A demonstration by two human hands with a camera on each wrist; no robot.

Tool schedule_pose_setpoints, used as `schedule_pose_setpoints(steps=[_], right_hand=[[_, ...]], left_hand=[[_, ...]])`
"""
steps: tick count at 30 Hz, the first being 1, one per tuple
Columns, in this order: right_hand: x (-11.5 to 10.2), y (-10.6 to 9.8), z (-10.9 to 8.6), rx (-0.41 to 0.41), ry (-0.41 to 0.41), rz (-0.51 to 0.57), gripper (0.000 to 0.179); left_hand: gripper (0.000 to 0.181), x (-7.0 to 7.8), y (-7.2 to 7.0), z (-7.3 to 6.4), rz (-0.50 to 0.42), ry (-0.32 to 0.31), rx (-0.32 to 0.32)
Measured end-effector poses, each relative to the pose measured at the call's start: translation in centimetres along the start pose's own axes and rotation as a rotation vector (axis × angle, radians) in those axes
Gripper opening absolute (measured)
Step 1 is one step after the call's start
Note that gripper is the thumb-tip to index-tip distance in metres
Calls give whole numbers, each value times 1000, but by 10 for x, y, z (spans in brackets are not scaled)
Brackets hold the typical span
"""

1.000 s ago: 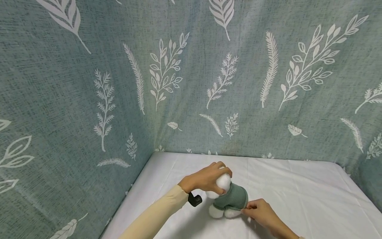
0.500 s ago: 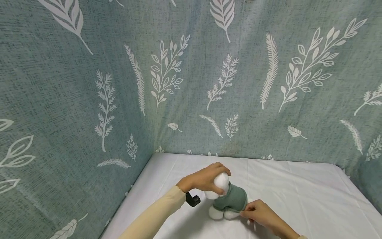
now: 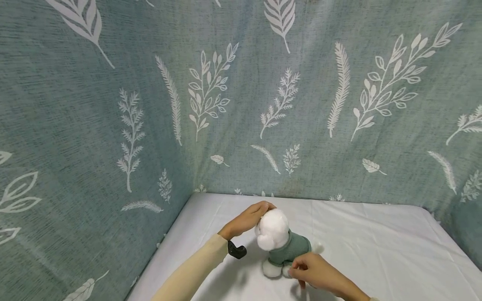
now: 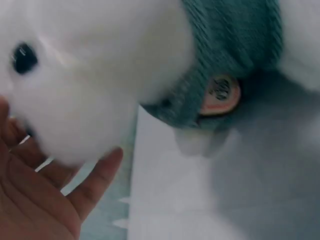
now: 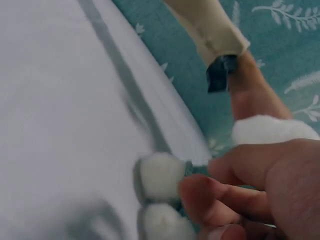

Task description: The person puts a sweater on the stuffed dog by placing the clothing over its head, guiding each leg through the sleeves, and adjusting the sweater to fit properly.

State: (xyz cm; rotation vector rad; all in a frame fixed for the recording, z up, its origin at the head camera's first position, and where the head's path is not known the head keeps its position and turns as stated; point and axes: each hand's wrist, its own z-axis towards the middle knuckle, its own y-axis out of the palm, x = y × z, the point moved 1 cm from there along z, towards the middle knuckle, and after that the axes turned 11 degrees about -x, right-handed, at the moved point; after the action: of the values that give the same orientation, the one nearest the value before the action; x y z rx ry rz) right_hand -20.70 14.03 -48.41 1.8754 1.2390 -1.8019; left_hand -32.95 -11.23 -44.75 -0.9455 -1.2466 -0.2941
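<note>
A white plush dog (image 3: 272,228) in a green knitted sweater (image 3: 295,246) stands on the white-covered table, its head toward the left. In the head view my left hand (image 3: 251,217) lies along the far left side of its head, fingertips partly hidden behind it. The left wrist view shows that hand's fingers spread loosely beneath the muzzle (image 4: 75,130), beside the dark eye. My right hand (image 3: 314,269) is at the dog's near side, in front of the sweater's lower edge and a white paw (image 3: 272,269). Its fingers are loosely bent, with no grip showing.
The white table (image 3: 376,251) meets green leaf-patterned cloth (image 3: 241,104) at the back and left. A black wrist mount (image 3: 236,250) sits on my left wrist. A round label (image 4: 221,95) is fixed on the sweater.
My left hand has let go of the top of the dog's head and slid to its far left side. The right hand has left the sweater's rear hem and moved left toward the paws.
</note>
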Motion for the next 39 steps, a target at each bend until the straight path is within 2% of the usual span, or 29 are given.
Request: schedule_pose_setpoints(steps=[4, 7, 10, 16, 23, 29, 34, 36, 39], right_hand=[[-6, 4, 10, 58, 10, 9, 30], [-6, 7, 16, 107, 27, -6, 30], [-5, 10, 20, 138, 35, -5, 30], [-2, 14, 26, 202, 30, -10, 32], [1, 17, 30, 246, 55, -58, 29], [1, 20, 32, 277, 31, -112, 30], [-1, 21, 31, 321, 3, -160, 31], [-1, 22, 30, 336, 8, -154, 34], [1, 22, 29, 374, 36, -121, 43]], left_hand=[[33, -16, -3, 1, 37, -53, 31], [31, -26, -5, 2, 48, -67, 8], [33, -33, -5, 2, 67, -45, -35], [21, -39, -1, 4, 165, 3, -130], [24, -43, 0, 9, 147, -9, -171], [20, -44, 4, 12, 144, -17, -150], [17, -42, 8, 14, 213, -18, -140], [19, -39, 9, 14, 232, -5, -141], [27, -37, 11, 12, 211, 4, -130]])
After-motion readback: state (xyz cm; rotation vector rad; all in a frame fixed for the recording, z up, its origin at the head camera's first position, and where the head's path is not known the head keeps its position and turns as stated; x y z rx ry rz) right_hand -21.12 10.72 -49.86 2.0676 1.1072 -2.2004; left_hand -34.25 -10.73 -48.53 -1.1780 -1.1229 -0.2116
